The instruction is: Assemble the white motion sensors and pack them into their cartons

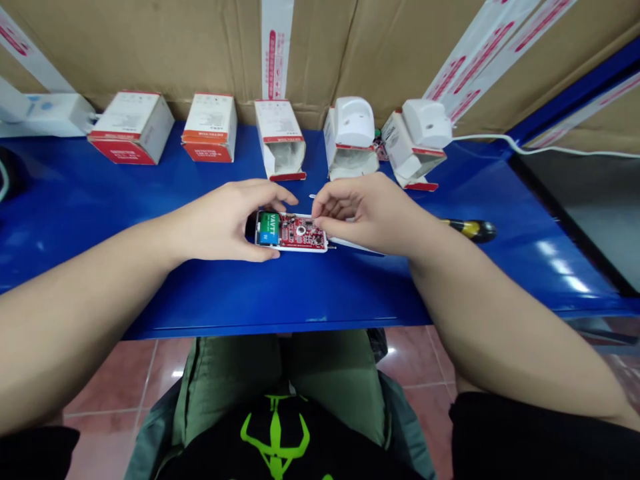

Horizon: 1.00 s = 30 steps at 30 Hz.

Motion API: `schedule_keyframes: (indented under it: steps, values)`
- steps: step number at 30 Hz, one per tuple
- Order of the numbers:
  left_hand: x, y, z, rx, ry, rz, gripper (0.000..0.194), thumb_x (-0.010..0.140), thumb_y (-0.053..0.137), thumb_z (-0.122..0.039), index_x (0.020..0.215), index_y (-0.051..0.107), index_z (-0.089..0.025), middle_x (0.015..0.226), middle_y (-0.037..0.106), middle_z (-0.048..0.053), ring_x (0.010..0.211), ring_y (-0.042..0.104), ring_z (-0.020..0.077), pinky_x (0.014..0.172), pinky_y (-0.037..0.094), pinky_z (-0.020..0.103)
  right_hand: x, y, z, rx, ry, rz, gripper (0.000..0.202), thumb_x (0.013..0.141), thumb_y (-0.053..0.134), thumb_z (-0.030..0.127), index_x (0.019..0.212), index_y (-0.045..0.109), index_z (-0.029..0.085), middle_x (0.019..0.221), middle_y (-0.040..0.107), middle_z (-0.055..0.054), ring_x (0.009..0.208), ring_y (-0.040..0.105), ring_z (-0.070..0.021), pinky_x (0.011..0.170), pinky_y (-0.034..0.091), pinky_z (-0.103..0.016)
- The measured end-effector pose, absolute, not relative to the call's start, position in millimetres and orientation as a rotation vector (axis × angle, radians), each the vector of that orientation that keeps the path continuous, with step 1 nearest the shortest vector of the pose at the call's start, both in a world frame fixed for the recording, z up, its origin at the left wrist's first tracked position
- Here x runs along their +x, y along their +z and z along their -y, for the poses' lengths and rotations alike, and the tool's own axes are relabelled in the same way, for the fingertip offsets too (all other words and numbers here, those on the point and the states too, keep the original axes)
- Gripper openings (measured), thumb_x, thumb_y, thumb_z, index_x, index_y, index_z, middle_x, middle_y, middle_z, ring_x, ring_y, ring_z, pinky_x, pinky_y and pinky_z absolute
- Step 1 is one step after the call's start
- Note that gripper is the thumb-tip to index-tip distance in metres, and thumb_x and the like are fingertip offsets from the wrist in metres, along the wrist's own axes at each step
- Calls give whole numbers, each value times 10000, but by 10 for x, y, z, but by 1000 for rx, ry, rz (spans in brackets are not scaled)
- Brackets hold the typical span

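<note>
Oblong plastic detector housing (300,250), left hand (223,220) gripping end, right hand (373,210) pinched narrow, hold unclear, glossy tabletop (285,293), front edge (285,325) open

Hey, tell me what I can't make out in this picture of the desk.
All in the head view:
- The far end of the black and yellow handle: hidden behind the right arm.
- Part of the circuit board: covered by fingers of the right hand.
- The dark object: cut off by the left edge.
- Fine print on the boxes: too small to read.
</note>
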<state>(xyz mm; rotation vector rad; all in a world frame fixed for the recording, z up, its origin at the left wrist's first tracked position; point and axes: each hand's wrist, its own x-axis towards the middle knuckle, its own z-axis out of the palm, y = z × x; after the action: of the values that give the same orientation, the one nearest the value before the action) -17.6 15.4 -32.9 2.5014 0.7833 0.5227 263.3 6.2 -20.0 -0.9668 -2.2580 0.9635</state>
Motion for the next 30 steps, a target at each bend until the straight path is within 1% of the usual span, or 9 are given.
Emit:
schedule_keyframes:
  steps: [4, 10, 15, 19, 25, 30]
  values:
    - [-175, -318, -146, 2501, 566, -802, 582, 846, 856, -456, 1368, 696, -255, 1319, 790, 100, 1107, 761, 278, 1020, 654, 439, 2654, -181, -67, -978, 798, 2438, 47, 925, 692, 213, 879, 702, 206, 758, 714, 0, 692, 632, -133, 688, 494, -289]
    - [-165, -316, -134, 2530, 613, -783, 610, 823, 874, -448, 1358, 697, -216, 1325, 771, 89, 1117, 769, 251, 1007, 640, 378, 2633, -175, -56, -935, 616, 2554, 103, 946, 643, 227, 882, 720, 205, 799, 708, -20, 760, 628, -157, 749, 473, -306]
    - [-152, -325, -129, 2524, 669, -768, 600, 817, 892, -462, 1344, 710, -241, 1339, 768, 85, 1111, 765, 258, 998, 631, 382, 2599, -201, -41, -979, 520, 2572, 105, 929, 631, 212, 847, 697, 214, 795, 684, -22, 799, 613, -178, 810, 462, -333]
    - [-146, -345, -145, 2488, 663, -773, 615, 784, 925, -467, 1329, 714, -274, 1310, 774, 72, 1093, 761, 264, 983, 626, 386, 2575, -223, -40, -971, 490, 2590, 136, 945, 617, 225, 848, 712, 219, 788, 670, -26, 792, 598, -184, 801, 456, -338]
    - [-143, -358, -152, 2499, 674, -787, 632, 779, 918, -472, 1327, 704, -238, 1303, 778, 82, 1094, 763, 268, 1010, 610, 401, 2568, -250, -50, -1009, 419, 2603, 180, 989, 618, 247, 916, 777, 210, 824, 696, -45, 805, 609, -189, 797, 440, -340]
    - [-138, -379, -155, 2461, 684, -811, 628, 769, 918, -446, 1319, 695, -240, 1298, 785, 71, 1097, 766, 261, 1029, 602, 398, 2577, -248, -40, -1005, 330, 2655, 210, 1017, 619, 250, 939, 809, 206, 835, 714, -53, 782, 609, -185, 803, 438, -340]
